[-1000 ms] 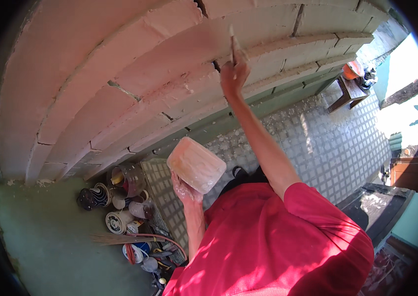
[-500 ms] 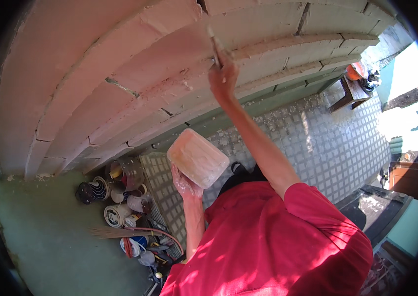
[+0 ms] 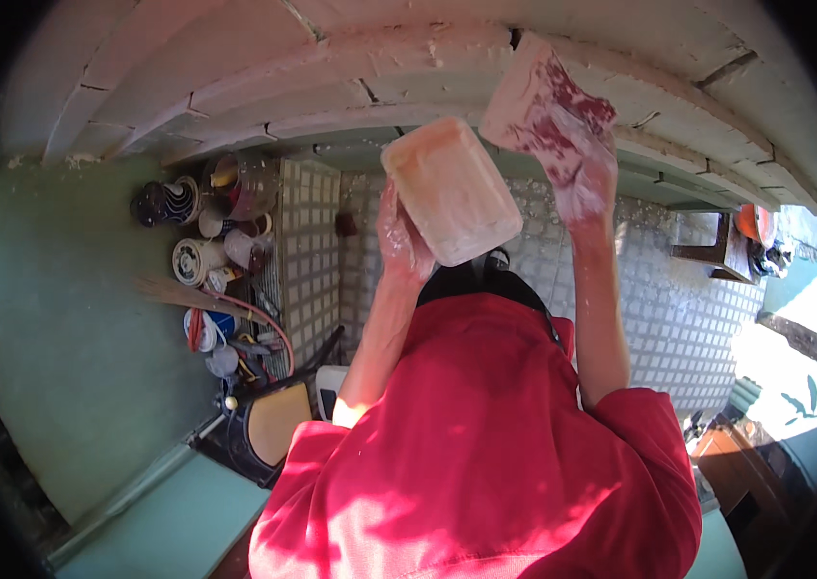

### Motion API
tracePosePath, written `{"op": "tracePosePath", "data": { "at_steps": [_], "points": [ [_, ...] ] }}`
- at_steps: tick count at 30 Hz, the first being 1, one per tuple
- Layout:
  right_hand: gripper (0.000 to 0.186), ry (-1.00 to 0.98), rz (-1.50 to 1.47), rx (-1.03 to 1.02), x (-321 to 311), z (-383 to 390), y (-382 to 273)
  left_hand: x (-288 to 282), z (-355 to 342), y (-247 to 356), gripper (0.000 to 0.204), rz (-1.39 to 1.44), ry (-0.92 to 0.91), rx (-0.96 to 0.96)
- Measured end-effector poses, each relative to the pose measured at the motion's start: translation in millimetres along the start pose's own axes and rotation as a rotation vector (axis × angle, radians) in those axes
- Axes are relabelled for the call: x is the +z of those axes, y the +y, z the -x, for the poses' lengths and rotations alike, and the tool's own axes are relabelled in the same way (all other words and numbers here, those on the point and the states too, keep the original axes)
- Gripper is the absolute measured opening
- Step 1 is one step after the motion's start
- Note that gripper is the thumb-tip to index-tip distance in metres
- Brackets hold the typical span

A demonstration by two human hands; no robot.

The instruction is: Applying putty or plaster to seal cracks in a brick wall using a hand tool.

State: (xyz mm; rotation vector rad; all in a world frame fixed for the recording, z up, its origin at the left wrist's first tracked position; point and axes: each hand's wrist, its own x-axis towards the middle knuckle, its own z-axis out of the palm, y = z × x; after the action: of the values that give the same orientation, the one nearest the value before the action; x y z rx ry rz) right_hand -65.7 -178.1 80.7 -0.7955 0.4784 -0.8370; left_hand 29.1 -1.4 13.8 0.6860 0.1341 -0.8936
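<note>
Ribbed, pale wall with dark gaps in its courses curves across the head view, beyond the tub, which I take as my landmark. To the left of the tub stand some buckets and a bundle of straw-like bristles; to its right, farther off, is a wooden stool with an orange basin. Tiled floor lies below it.

My left hand is curled against the left side of the tub, and the tub rests in its grasp, tilted, in front of my chest. I cannot tell if the fingers reach under it. My right hand, smeared with white, pinches the near end of a flat scraper-like piece, just to the right of the tub. This piece is pale pink with dark red patches. Its corner comes near the tub's edge; whether they touch, I cannot tell.

For good handling, I judge that the tub should sit firmly on the palm, with less tilt. The flat piece asks for a close, even pinch, because a smeared hand may slip, and its broad face should not twist against the tub's edge.
</note>
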Motion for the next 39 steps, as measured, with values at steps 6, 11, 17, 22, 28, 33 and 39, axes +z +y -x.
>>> {"op": "tracePosePath", "data": {
  "at_steps": [6,11,17,22,28,33,39],
  "points": [
    [0.024,-0.177,0.837,0.222,-39.1,27.4,-14.7,11.3,8.6,-28.3,0.049,0.000,0.005,-0.025],
    [0.026,-0.192,1.313,-0.117,-64.4,22.4,-0.4,17.9,15.7,-44.0,0.051,-0.049,-0.042,-0.034],
    [0.028,-0.154,1.182,-0.009,-54.0,17.5,-24.7,25.1,9.8,-41.3,0.050,-0.021,-0.064,-0.044],
    [0.027,-0.270,1.221,-0.132,-41.3,20.9,-35.3,28.0,3.9,-18.3,0.050,-0.065,-0.084,-0.012],
    [0.028,-0.529,1.522,-0.561,-30.4,26.0,-1.0,8.4,-8.8,8.9,0.046,-0.032,-0.083,-0.020],
    [0.028,-0.453,1.409,-0.243,-12.3,26.3,19.7,5.2,-13.5,31.8,0.046,0.000,-0.077,-0.071],
    [0.024,-0.352,1.366,-0.152,11.5,27.9,37.5,0.8,-21.8,38.7,0.057,-0.126,-0.089,-0.106]
  ]
}}
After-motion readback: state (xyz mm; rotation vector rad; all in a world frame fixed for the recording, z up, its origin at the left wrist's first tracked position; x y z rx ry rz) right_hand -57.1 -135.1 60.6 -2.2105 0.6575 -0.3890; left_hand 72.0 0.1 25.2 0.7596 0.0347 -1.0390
